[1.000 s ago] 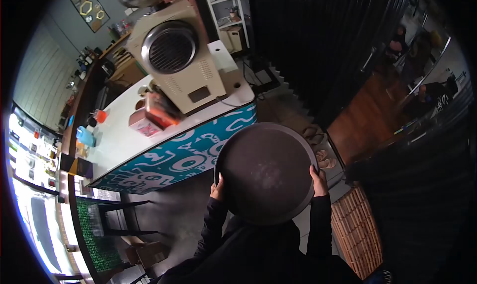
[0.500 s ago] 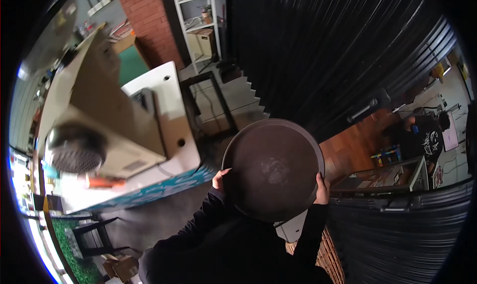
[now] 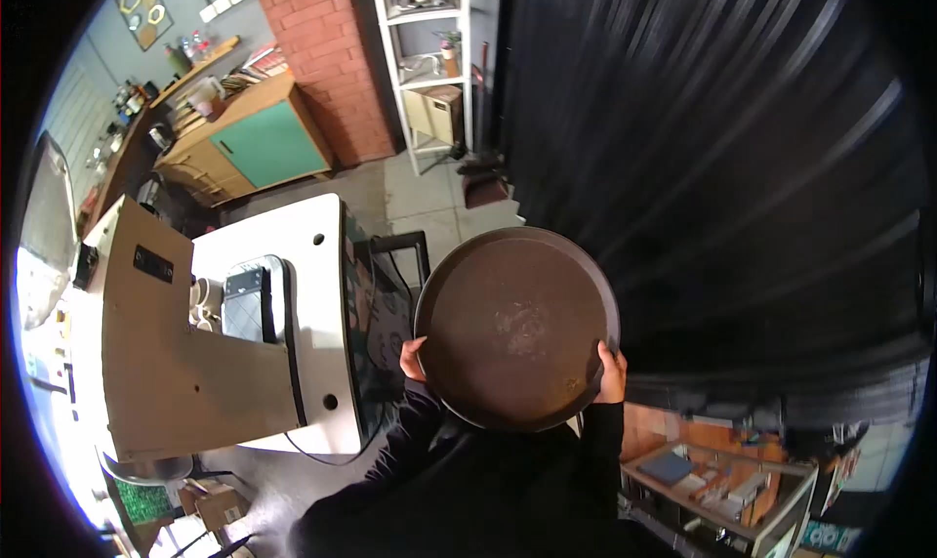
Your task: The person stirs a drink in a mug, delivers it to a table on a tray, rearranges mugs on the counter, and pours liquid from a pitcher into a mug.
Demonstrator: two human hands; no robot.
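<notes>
A large round dark brown tray (image 3: pixel 517 304) with a raised rim is held out before my body, its inside facing me. Pale scuffs mark its middle, and a yellowish patch shows near the lower right rim. My left hand (image 3: pixel 414 359) grips the left edge, thumb over the rim. On the right edge my right hand (image 3: pixel 611 373) clasps the tray the same way, thumb inside. The fingers behind the tray are hidden on both sides.
To my left stands a white counter (image 3: pixel 317 353) with a large beige machine (image 3: pixel 146 372) and a small scale-like device (image 3: pixel 256 299). A black pleated curtain (image 3: pixel 703 187) hangs on the right. Further off are a green-doored cabinet (image 3: pixel 278 146), a white shelf (image 3: pixel 429 80) and a glass display case (image 3: pixel 722 490).
The view has swung round, bringing the green cabinet and shelf into clearer sight. The tray stays in both hands, slightly further left in view. The person at the right has left the view.
</notes>
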